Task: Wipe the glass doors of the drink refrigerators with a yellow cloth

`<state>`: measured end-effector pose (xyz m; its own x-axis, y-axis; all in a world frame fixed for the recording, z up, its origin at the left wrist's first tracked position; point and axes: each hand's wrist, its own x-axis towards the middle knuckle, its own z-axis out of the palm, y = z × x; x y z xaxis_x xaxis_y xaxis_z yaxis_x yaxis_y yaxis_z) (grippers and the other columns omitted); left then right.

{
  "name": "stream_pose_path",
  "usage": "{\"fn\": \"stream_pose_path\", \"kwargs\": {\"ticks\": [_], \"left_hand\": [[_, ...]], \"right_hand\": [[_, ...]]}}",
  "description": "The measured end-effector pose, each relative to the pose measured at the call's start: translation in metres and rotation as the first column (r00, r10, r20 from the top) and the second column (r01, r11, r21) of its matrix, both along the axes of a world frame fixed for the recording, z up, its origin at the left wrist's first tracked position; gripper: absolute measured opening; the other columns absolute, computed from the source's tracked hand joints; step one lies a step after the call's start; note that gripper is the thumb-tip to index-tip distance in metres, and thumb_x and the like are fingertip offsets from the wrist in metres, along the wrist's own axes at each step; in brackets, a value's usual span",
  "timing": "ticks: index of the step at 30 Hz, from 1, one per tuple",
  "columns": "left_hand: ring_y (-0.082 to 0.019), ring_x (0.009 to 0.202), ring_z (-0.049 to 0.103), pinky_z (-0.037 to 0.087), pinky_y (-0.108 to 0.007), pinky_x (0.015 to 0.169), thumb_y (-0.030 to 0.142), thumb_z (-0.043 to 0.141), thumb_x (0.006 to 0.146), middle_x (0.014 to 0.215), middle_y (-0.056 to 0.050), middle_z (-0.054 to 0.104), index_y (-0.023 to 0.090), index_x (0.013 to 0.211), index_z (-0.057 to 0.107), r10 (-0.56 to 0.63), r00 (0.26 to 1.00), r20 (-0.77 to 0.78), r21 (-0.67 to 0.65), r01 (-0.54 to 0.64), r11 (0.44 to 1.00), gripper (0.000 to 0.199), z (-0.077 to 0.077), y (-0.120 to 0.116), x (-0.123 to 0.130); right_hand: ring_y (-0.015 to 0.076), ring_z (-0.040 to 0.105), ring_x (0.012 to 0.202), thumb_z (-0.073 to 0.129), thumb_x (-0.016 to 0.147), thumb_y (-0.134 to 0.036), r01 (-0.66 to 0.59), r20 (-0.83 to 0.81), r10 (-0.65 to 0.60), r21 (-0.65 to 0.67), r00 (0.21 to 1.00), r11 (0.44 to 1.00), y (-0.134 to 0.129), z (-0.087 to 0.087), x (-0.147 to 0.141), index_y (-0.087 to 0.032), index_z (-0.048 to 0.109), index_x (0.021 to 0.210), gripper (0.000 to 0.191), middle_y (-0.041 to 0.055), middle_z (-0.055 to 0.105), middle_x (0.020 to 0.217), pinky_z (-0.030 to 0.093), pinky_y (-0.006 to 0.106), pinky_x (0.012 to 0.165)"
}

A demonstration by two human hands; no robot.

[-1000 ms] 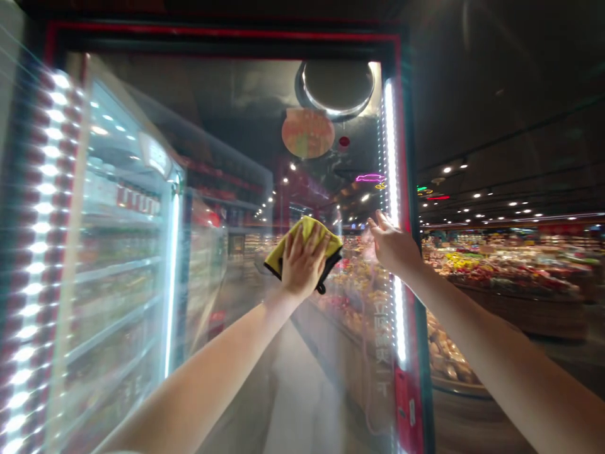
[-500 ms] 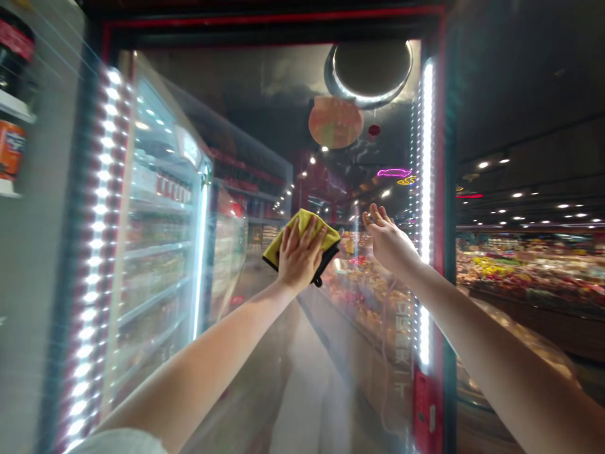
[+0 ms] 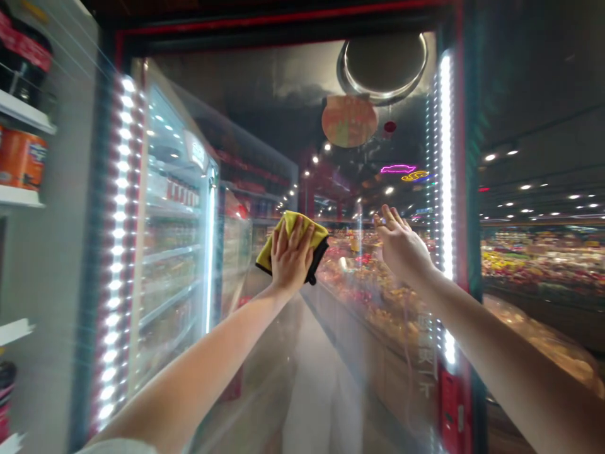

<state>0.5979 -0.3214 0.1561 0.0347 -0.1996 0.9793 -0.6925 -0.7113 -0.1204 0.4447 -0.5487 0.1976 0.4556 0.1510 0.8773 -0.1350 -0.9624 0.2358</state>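
A folded yellow cloth (image 3: pixel 316 234) with black edging lies against the glass door (image 3: pixel 265 391) of a lit cabinet. My left hand (image 3: pixel 290 255) presses it there, with the fingers spread over its upper side. To the right, my right hand (image 3: pixel 401 243) is held up at the glass with no object in it. Its fingers are stretched and slightly bent; whether the palm touches the pane I cannot tell. The cloth's underside is hidden.
Bright LED strips (image 3: pixel 447 208) run down both sides of the dark, red-lined door frame (image 3: pixel 302 28). At the left, shelves hold a dark bottle (image 3: pixel 28 63) and orange packs (image 3: pixel 23 157). Lit store shelving reflects in the glass. Blurred produce displays (image 3: pixel 539 258) stand beyond at right.
The cloth and my left hand have slid a little left across the glass. My right hand keeps about the same place on the door. The view has turned slightly left, showing more side shelves.
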Motion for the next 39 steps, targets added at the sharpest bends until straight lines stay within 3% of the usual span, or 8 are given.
{"fn": "stream_pose_path", "kwargs": {"ticks": [5,10,14,18,26,30,34,39], "left_hand": [[-0.03,0.154,0.028,0.019,-0.054,0.127,0.038,0.048,0.1,0.163,0.002,0.037,0.035,0.152,0.045,-0.025,0.996,0.087,0.241,0.003,0.97,0.052,0.003,0.006,0.002],[-0.026,0.153,0.031,0.021,-0.05,0.128,0.037,0.046,0.101,0.164,0.003,0.037,0.035,0.154,0.041,0.028,0.999,0.018,-0.032,-0.027,0.999,0.054,0.053,0.04,0.027],[-0.029,0.154,0.028,0.022,-0.053,0.127,0.036,0.046,0.101,0.165,0.002,0.034,0.034,0.156,0.038,0.065,0.997,-0.046,-0.276,-0.076,0.958,0.056,0.02,0.063,0.04],[-0.03,0.154,0.028,0.02,-0.055,0.127,0.036,0.048,0.1,0.163,0.002,0.039,0.035,0.152,0.045,0.042,0.999,0.004,-0.038,-0.042,0.998,0.053,-0.024,0.059,0.032],[-0.029,0.154,0.029,0.02,-0.053,0.128,0.035,0.047,0.099,0.165,0.001,0.034,0.033,0.153,0.044,0.019,0.998,-0.058,-0.028,-0.02,0.999,0.054,0.041,0.082,0.044],[-0.031,0.154,0.028,0.018,-0.057,0.127,0.026,0.048,0.096,0.166,-0.003,0.032,0.028,0.156,0.04,0.07,0.991,-0.114,-0.147,-0.087,0.985,0.061,0.014,0.106,0.053],[-0.033,0.155,0.023,0.014,-0.06,0.127,0.03,0.05,0.096,0.165,-0.005,0.034,0.028,0.156,0.041,0.047,0.998,-0.036,0.029,-0.046,0.999,0.06,-0.029,0.097,0.043],[-0.03,0.153,0.03,0.016,-0.056,0.128,0.038,0.047,0.1,0.163,0.001,0.038,0.034,0.152,0.046,0.037,0.999,-0.008,0.074,-0.036,0.997,0.052,0.002,0.1,0.048]], "right_hand": [[0.0319,0.032,0.152,0.043,0.092,-0.003,-0.035,-0.055,0.03,-0.092,0.998,0.995,0.069,-0.004,0.021,-0.01,0.051,0.147,0.057,0.0176,0.035,0.162,0.037,0.053,0.121],[0.0315,0.035,0.15,0.043,0.095,-0.01,-0.045,-0.071,0.039,-0.093,0.997,0.995,0.092,-0.005,0.044,-0.012,0.046,0.151,0.057,0.0169,0.035,0.162,0.034,0.057,0.121],[0.0295,0.034,0.151,0.042,0.094,-0.011,-0.05,-0.076,0.045,-0.064,0.996,0.997,0.082,-0.012,0.056,-0.012,0.044,0.152,0.058,0.0156,0.031,0.164,0.034,0.055,0.122],[0.0307,0.033,0.151,0.043,0.092,-0.007,-0.046,-0.081,0.044,-0.034,0.996,0.998,0.082,-0.014,0.056,-0.009,0.044,0.152,0.06,0.0156,0.032,0.163,0.032,0.056,0.122],[0.0297,0.033,0.151,0.046,0.09,-0.007,-0.11,-0.086,0.107,-0.034,0.99,0.993,0.121,-0.013,0.06,-0.01,0.055,0.144,0.054,0.0182,0.04,0.159,0.041,0.05,0.118],[0.0303,0.031,0.152,0.048,0.09,-0.006,-0.112,-0.144,0.103,-0.054,0.984,0.992,0.137,-0.028,0.071,-0.013,0.049,0.15,0.06,0.0195,0.036,0.162,0.04,0.049,0.119],[0.0368,0.024,0.153,0.052,0.089,-0.003,-0.041,-0.15,0.03,-0.071,0.988,0.997,0.143,-0.044,0.085,-0.02,0.042,0.155,0.069,0.0219,0.023,0.165,0.034,0.056,0.12],[0.0379,0.023,0.153,0.055,0.091,-0.008,-0.025,-0.119,0.01,-0.121,0.993,0.992,0.136,-0.05,0.096,-0.024,0.042,0.155,0.067,0.0201,0.017,0.167,0.033,0.061,0.119]]}}
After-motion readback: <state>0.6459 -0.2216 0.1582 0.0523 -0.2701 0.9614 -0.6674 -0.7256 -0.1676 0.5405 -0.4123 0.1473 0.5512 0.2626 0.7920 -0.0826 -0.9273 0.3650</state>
